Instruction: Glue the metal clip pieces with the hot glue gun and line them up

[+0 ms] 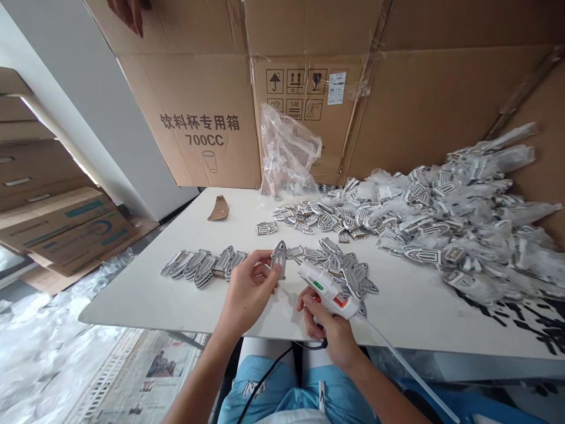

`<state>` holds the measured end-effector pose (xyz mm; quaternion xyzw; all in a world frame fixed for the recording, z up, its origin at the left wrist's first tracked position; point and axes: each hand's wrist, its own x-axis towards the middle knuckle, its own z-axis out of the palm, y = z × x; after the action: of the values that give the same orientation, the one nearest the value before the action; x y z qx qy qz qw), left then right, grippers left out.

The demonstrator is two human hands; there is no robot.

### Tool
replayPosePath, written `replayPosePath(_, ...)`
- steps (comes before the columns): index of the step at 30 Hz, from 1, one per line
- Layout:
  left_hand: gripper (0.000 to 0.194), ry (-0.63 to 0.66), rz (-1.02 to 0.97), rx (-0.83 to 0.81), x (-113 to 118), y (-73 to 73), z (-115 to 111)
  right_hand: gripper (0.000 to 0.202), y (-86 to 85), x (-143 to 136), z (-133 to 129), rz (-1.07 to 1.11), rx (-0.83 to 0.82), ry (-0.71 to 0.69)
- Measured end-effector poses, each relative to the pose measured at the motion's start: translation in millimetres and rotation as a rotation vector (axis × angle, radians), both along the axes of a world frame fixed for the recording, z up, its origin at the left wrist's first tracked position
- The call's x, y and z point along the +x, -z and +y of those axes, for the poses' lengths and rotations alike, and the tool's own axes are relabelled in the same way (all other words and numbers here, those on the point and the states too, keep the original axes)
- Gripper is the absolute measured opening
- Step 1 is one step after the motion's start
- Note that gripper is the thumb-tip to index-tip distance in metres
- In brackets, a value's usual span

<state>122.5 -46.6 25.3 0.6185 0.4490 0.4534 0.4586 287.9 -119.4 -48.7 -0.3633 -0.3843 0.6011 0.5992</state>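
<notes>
My left hand (pixel 255 284) pinches a small grey boat-shaped piece (pixel 279 257) with a pointed top, held upright above the white table. In my right hand (pixel 326 321) is a white hot glue gun (pixel 327 288), its nozzle aimed left toward that piece. A long clear glue stick (pixel 410 371) sticks out of the gun's back, and a black cord (pixel 269 374) hangs from its handle. Behind the gun lies a loose heap of similar grey pieces (pixel 348 268). Left of my left hand, more such pieces (pixel 203 265) lie overlapped in a row.
A large pile of bagged pieces (pixel 432 206) covers the table's right side, with black strips (pixel 525 321) below. Loose pieces (pixel 318 217), a clear plastic bag (pixel 286 156) and a brown scrap (pixel 219 208) lie farther back. Cardboard (pixel 198 88) walls the white table's (pixel 145 294) far edge.
</notes>
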Motion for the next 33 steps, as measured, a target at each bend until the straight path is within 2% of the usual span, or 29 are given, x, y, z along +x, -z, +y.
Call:
replayPosePath(6, 0.034, 0.014, 0.019, -0.035, -0.8, 1.5, -2.5, 0.039, 1.2, 1.2, -1.7, -0.045, -0.025, -0.033)
replayPosePath(15, 0.035, 0.045, 0.029, -0.072, 2.4, -9.9, -11.7, 0.036, -3.4, 3.1, -3.3, -0.042, -0.028, -0.051)
replayPosePath(23, 0.030, 0.058, -0.006, -0.089, 3.4, -11.3, -16.5, 0.034, 4.3, 1.7, -1.8, -0.060, -0.039, -0.018)
replayPosePath(33, 0.028, 0.067, 0.031, -0.079, -1.3, -16.1, -22.8, 0.031, -5.2, 4.8, -1.3, -0.044, -0.042, -0.061)
